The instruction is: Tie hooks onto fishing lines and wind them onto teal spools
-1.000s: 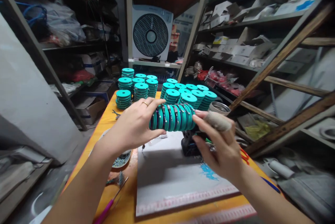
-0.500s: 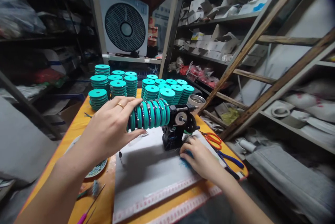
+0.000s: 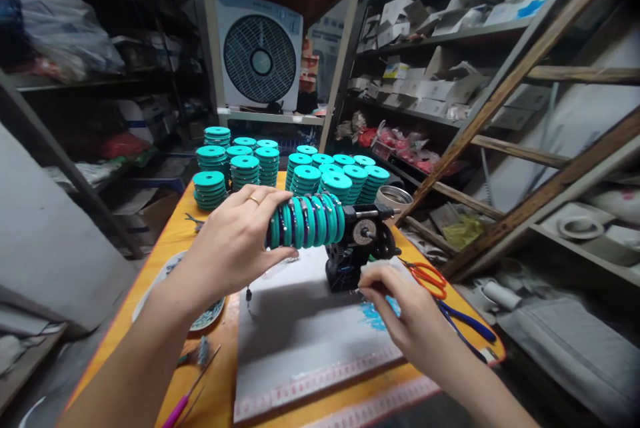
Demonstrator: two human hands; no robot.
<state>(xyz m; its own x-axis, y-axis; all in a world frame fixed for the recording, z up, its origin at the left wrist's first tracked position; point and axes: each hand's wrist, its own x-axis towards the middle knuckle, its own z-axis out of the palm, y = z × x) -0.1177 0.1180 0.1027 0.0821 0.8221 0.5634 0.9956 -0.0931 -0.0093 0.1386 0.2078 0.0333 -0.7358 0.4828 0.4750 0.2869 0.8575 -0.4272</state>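
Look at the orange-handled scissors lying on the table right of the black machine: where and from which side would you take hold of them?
Probably best by the orange loop handles of the scissors, coming from above. They lie flat on the orange table with the loops facing up and bare, just beyond the right hand. Their blades are hard to make out, and the black machine crowds the left side.

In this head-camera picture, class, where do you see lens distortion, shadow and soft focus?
Head view: wide-angle bending bows the shelf posts and wooden ladder outward; the left hand and row of teal spools throw a soft shadow on the grey mat; the side shelves fall dark; the frame edges look smeared.
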